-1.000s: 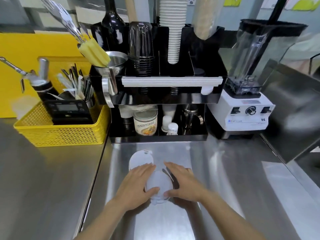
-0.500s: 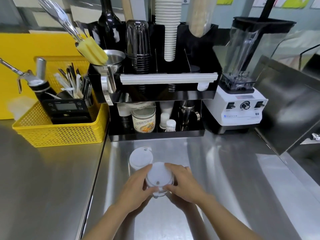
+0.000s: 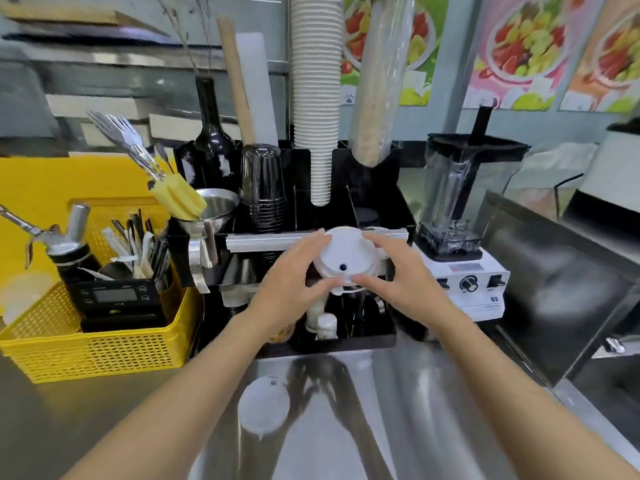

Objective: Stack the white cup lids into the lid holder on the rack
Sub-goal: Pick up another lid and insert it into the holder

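Observation:
A small stack of white cup lids (image 3: 344, 258) is held in the air between my left hand (image 3: 292, 271) and my right hand (image 3: 398, 275), just in front of the black rack (image 3: 377, 209). The stack hangs level with the rack's white front rail (image 3: 263, 241). Behind it, the rack's right-hand compartment (image 3: 367, 216) holds something dark and round. One more white lid (image 3: 264, 407) lies flat on the steel counter (image 3: 433, 427) below my left forearm.
On the rack stand a tall stack of white paper cups (image 3: 316, 98), clear cups (image 3: 262, 188), a dark bottle (image 3: 211, 140) and a steel funnel (image 3: 214, 209). A blender (image 3: 464, 223) stands to the right, a yellow basket (image 3: 90, 327) of utensils to the left.
Both hands have lifted the lid stack off the counter and carried it up and forward to the rack's front. The single lid has stayed on the counter.

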